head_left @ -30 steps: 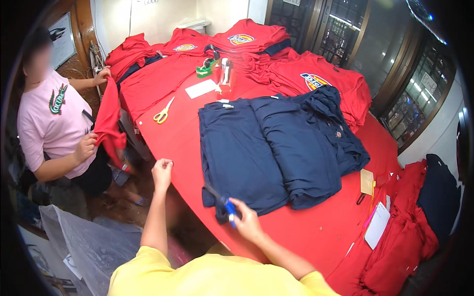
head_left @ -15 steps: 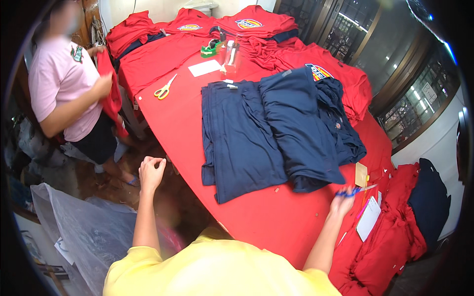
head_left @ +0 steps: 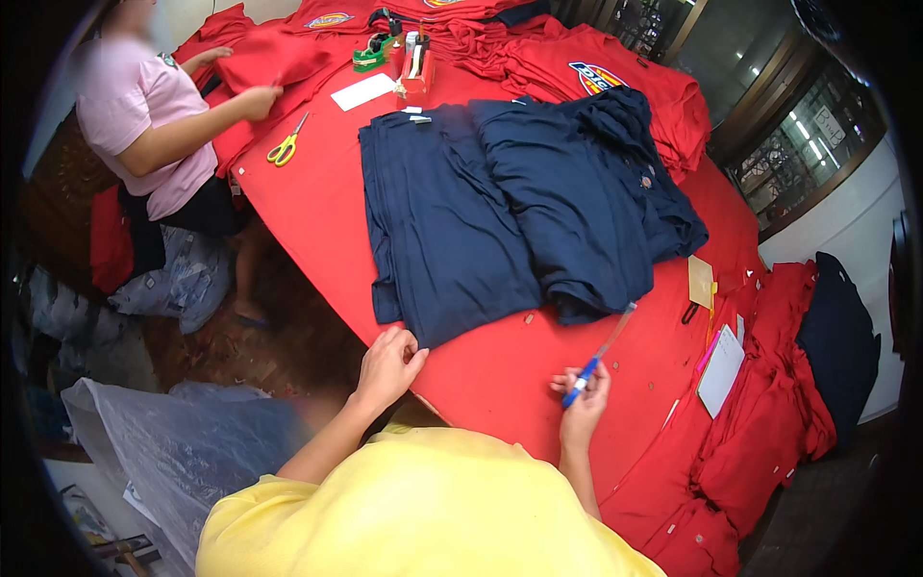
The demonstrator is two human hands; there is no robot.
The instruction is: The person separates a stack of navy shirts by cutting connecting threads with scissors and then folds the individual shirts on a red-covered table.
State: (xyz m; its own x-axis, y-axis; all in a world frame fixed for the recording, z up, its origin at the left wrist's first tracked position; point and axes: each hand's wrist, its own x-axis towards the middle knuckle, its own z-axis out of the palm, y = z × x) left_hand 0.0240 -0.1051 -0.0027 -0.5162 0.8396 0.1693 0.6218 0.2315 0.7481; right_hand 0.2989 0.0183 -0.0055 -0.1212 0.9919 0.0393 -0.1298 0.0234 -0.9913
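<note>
My right hand (head_left: 584, 399) is closed around the blue handle of a pair of scissors (head_left: 584, 378), whose blades point up and away over the red table cover (head_left: 486, 399). Beyond the tips lies a wide stack of folded navy shirts (head_left: 461, 221). At the stack's near left corner, by the table edge, my left hand (head_left: 389, 365) has its fingers bent and drawn together. Whether they grip anything is too small to make out.
Across the table at left, a person in pink (head_left: 159, 115) handles red cloth (head_left: 274, 62). Yellow scissors (head_left: 286, 144), a green tape dispenser (head_left: 373, 56) and a red holder (head_left: 415, 82) lie farther off. Red garments (head_left: 769, 385) and a white notepad (head_left: 721, 373) are at right; plastic sheeting (head_left: 192, 452) at left.
My left hand came from beside the table to the stack's near corner. My right hand brought the scissors left and nearer. The person in pink leaned over the table with the red cloth.
</note>
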